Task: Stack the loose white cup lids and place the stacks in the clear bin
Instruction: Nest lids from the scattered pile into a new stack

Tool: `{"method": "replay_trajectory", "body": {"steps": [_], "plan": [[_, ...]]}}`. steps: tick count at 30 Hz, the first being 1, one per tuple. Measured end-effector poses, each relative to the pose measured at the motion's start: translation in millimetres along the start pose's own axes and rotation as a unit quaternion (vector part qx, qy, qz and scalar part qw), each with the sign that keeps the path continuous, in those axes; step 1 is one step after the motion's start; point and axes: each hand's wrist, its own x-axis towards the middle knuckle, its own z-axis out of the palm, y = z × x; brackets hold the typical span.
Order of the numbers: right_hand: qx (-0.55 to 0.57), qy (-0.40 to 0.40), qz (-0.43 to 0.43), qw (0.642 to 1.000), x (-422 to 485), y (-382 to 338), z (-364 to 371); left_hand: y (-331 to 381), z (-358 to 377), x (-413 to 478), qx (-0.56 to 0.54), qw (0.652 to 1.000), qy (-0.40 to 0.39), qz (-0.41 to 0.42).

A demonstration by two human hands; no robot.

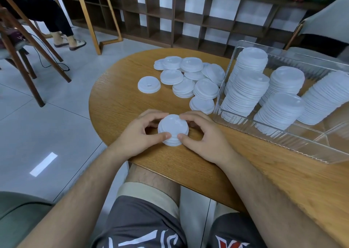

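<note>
- The left hand (pixel 139 134) and right hand (pixel 204 138) curl round a short stack of white plastic cup lids (pixel 172 129), near the front edge of the oval wooden worktop (pixel 117 96).
- Loose white lids (pixel 188 78) lie beyond it, with bare wood between.
- The clear ribbed plastic bin (pixel 283 140) at the right holds perhaps five leaning stacks.

Bare table (pixel 120 100) lies left; loose lids (pixel 188 78) crowd bin wall (pixel 221 89).

Pale glossy tiled floor (pixel 56 127), dark wooden cubby shelving (pixel 188 17), oval wooden table (pixel 120 100)
</note>
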Motion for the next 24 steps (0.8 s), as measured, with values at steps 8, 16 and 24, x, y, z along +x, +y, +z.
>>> {"method": "replay_trajectory", "body": {"steps": [8, 16, 24], "plan": [[-0.059, 0.083, 0.101, 0.99, -1, -3, 6, 5, 3, 11, -0.026, 0.999, -0.007, -0.028], [-0.118, 0.09, 0.193, 0.97, 1, -9, 15, 27, 20, 65, -0.049, 0.989, -0.078, -0.114], [-0.064, 0.082, 0.218, 0.97, 4, -11, 10, 39, 29, 84, -0.045, 0.983, -0.137, -0.115]]}}
